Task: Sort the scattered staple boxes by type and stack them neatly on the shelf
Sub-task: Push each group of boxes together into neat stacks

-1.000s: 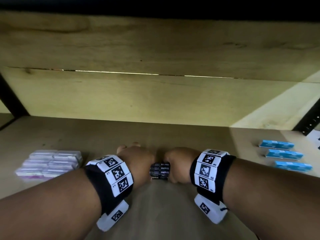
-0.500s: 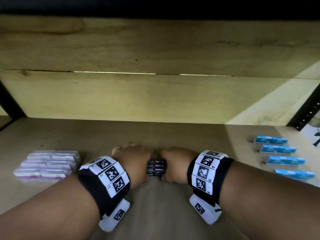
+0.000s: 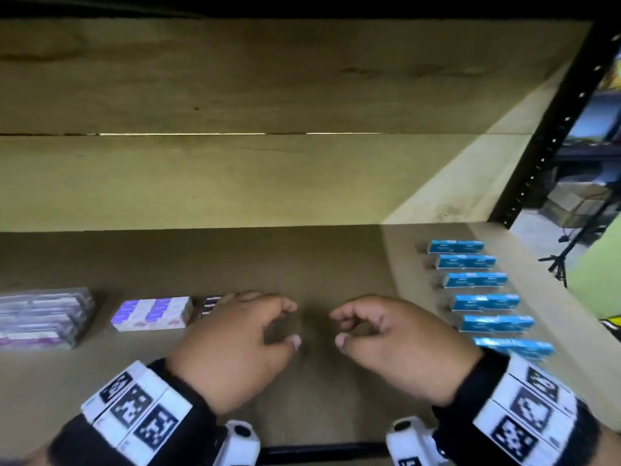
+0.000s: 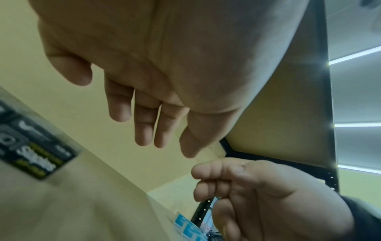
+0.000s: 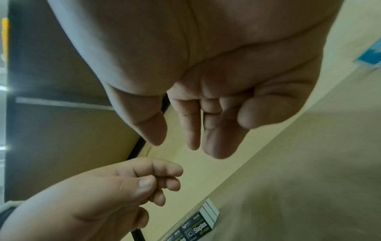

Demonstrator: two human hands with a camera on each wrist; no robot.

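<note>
Both hands hang just above the shelf (image 3: 302, 260), near its front edge, and hold nothing. The left hand (image 3: 232, 344) has its grip apart, with loose, bent fingers. The right hand (image 3: 396, 341) is the same, grip apart and empty.

The black staple boxes (image 3: 210, 306) sit on the shelf just behind the left hand, and the hand hides part of them. They are right beside the purple and white boxes (image 3: 153, 312). Farther left is a bigger pile of pale boxes (image 3: 43, 317). The blue boxes (image 3: 484, 301) lie in a row on the right side, one behind the other, each a little apart from the next.

It looks like the black boxes are now set down in their place, so this step seems done. Next, the hands likely need to go to the blue boxes, which are laid out and not stacked. That calls for picking them up one by one and piling them straight.
</note>
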